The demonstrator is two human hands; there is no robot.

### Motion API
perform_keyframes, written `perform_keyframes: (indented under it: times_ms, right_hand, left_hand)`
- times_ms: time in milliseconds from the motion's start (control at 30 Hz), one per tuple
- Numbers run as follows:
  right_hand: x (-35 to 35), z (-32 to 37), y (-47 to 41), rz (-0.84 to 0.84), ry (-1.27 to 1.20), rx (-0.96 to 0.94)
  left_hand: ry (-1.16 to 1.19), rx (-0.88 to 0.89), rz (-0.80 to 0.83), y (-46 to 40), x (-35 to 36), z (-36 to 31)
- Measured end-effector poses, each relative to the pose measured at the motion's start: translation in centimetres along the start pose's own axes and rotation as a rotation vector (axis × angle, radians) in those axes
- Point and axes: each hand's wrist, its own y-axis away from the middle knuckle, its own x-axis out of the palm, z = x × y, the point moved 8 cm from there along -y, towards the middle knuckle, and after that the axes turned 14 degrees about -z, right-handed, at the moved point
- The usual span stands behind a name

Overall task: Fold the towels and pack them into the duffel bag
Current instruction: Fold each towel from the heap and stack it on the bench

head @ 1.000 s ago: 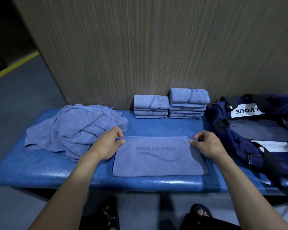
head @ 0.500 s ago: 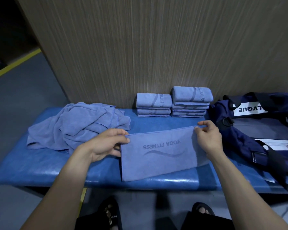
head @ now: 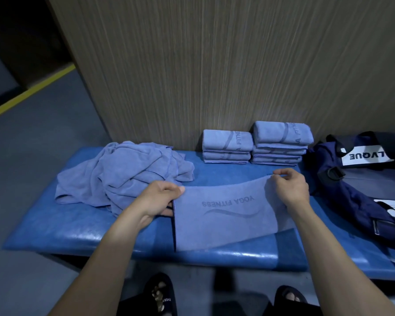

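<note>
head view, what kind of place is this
Probably a gym or yoga studio changing area: a padded blue bench, towels printed YOGA FITNESS, and a duffel bag.

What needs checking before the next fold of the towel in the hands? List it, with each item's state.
1. Left hand grips the towel's far left corner: ok.
2. Right hand pinches the far right corner: ok.
3. Far edge lifted off the bench, near edge resting on it: ok.
4. Towel free of the unfolded pile at its left: cannot tell, the left hand hides where they meet.
5. Folded stacks stand clear, back by the wall: ok.
6. Duffel bag open to take towels: cannot tell.
</note>
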Motion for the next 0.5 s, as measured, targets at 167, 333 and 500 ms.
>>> perform_keyframes:
  times_ms: [167,333,500]
  right_hand:
    - [0.3,1.7,0.6,0.170,-0.120,-0.044]
    - [0.0,4.9,1.7,0.277,-0.025,-0.313]
    - [-0.3,6.5,2.1,0.099,0.099,-0.529]
  left_hand:
    - [0.327,0.180,-0.119,1.4,-1.8,-5.3]
    - [0.188,0.594,-0.232,4.8,-4.2,-11.2]
    - [0.186,0.743,-0.197,7.8,-4.1,-14.1]
